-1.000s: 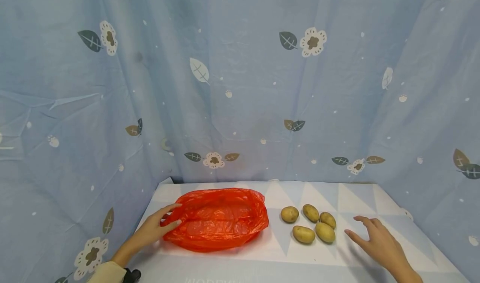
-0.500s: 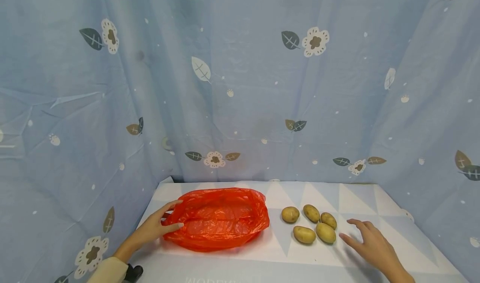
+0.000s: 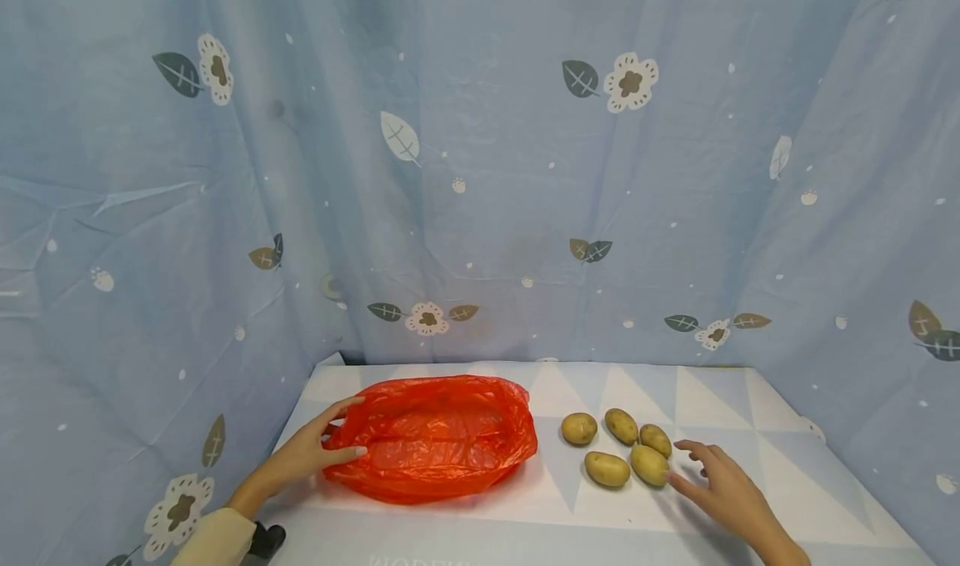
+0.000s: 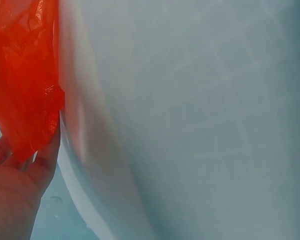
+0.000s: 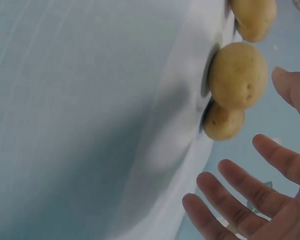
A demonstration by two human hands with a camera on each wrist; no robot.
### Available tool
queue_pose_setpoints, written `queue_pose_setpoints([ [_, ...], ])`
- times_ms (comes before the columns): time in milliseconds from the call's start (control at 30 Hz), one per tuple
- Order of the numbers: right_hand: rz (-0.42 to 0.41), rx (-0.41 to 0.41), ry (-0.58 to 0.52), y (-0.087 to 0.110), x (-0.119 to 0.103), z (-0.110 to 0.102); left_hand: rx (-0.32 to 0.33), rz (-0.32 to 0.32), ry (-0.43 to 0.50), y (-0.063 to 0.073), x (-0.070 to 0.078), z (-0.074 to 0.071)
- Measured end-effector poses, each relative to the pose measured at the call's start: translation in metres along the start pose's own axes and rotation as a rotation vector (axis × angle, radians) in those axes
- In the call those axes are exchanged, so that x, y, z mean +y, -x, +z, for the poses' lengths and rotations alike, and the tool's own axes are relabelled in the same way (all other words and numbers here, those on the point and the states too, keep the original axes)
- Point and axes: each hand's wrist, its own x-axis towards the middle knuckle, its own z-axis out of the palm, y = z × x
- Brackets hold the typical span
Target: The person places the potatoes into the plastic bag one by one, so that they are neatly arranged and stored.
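Note:
In the head view a red plastic bag lies on the left of the table with its mouth spread wide. My left hand is at its left end, thumb over the near side and index finger along the far rim, the two well apart. The left wrist view shows the bag's red corner overlapping the fingers. Several potatoes lie right of the bag. My right hand is beside the nearest potato, thumb tip right at its side. In the right wrist view its fingers are spread, holding nothing.
A white and pale blue patterned cloth covers the table. Blue flowered curtain encloses the back and both sides. A black object shows by the left sleeve.
My right hand has moved left, up to the nearest potato. The left hand has shifted slightly further over the bag's end. Bag and potatoes stay in place.

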Motion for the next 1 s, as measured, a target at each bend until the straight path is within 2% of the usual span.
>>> queue_pose_setpoints([
  [300,-0.021,-0.001,-0.105,-0.006,-0.01,0.017,0.002,0.005,0.007,0.0,-0.005,0.003],
  [1000,-0.009,0.047,-0.131,-0.017,-0.023,0.031,-0.01,0.016,0.021,0.0,-0.006,0.002],
])
